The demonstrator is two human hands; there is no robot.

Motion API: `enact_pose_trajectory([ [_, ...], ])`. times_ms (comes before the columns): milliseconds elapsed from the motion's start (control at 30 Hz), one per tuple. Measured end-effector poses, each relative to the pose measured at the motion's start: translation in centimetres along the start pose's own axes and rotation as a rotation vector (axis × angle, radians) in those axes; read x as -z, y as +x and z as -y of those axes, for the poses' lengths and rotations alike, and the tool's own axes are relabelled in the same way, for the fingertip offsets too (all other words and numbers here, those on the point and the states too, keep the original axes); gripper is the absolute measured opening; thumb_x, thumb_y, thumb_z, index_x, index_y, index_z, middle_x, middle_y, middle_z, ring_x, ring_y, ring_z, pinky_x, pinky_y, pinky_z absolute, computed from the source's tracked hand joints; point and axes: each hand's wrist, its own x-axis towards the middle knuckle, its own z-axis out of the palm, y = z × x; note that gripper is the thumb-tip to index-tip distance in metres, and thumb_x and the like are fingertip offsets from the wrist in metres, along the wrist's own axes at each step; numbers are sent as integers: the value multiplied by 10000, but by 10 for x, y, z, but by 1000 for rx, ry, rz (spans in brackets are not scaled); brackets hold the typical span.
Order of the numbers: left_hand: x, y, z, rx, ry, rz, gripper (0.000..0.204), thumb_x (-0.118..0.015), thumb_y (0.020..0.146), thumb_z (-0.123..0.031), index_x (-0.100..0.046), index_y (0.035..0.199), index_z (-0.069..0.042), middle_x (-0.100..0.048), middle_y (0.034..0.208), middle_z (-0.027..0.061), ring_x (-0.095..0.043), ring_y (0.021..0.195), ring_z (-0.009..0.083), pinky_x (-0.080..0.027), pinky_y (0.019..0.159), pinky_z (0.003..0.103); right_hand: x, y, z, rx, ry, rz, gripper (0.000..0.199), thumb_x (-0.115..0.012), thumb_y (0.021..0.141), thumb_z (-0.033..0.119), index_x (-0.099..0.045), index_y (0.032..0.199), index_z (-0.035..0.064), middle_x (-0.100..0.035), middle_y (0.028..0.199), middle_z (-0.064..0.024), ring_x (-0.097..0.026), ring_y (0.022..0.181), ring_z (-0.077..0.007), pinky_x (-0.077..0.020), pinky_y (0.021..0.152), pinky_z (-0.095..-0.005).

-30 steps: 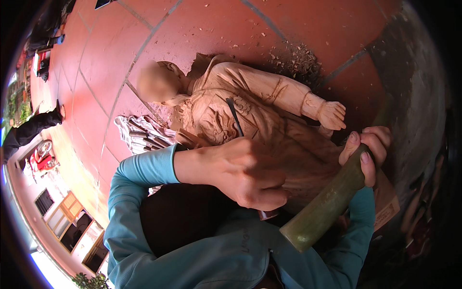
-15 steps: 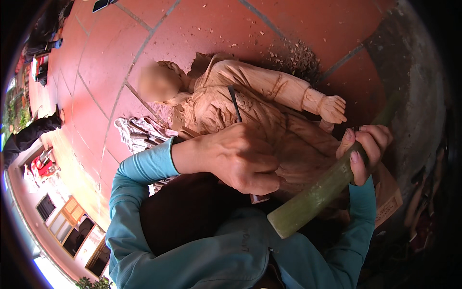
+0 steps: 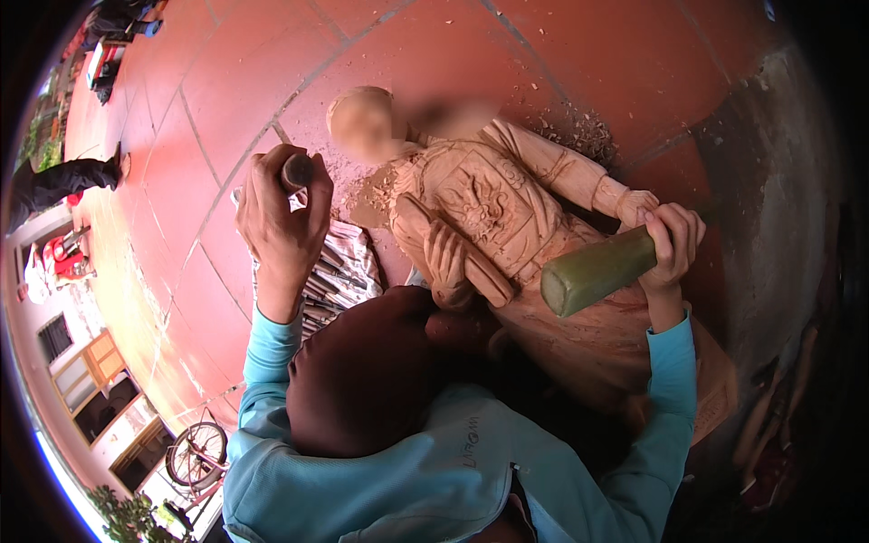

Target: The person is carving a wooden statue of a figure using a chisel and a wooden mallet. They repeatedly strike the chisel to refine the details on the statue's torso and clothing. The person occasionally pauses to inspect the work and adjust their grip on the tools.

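Wooden statue (image 3: 507,226) lies on the red tile floor (image 3: 226,81), shavings around it. Left hand (image 3: 281,222) clenched around a chisel handle (image 3: 298,169), raised beside the statue. Right hand (image 3: 672,244) grasps a green mallet (image 3: 597,270) over the statue's torso.

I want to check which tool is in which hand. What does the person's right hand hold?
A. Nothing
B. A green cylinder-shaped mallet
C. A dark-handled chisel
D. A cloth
B: the right hand closes around one end of the green cylinder-shaped mallet, held over the wooden statue, while the left hand holds the dark-handled chisel.
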Motion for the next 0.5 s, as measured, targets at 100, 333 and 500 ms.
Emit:
enact_pose_trajectory([
  [100, 37, -72, 77, 275, 290, 206, 357, -484, 761, 30, -462, 1115, -7, -518, 950, 187, -526, 864, 362, -430, 723, 430, 1, 4, 9, 12, -116, -11, 280, -637, 811, 114, -492, 1049, 138, -565, 928, -64, -568, 824, -248, -411, 729, -390],
  [333, 98, -342, 203, 1164, 11, 421, 641, -589, 802, -168, -232, 1331, -104, -574, 1014, 306, -570, 917, 457, -460, 752, 463, 1, -17, 11, -145, -203, -15, 307, -674, 767, 114, -529, 1038, 101, -630, 947, -75, -623, 810, -280, -470, 671, -403],
  [500, 77, -402, 164, 1353, -117, 310, 850, -603, 732, -64, -88, 1398, -181, -605, 943, 282, -641, 775, 368, -497, 716, 404, 5, -13, 34, -411, -268, 176, 338, -649, 760, 171, -535, 1075, 127, -627, 1005, -103, -611, 849, -344, -478, 691, -430],
])
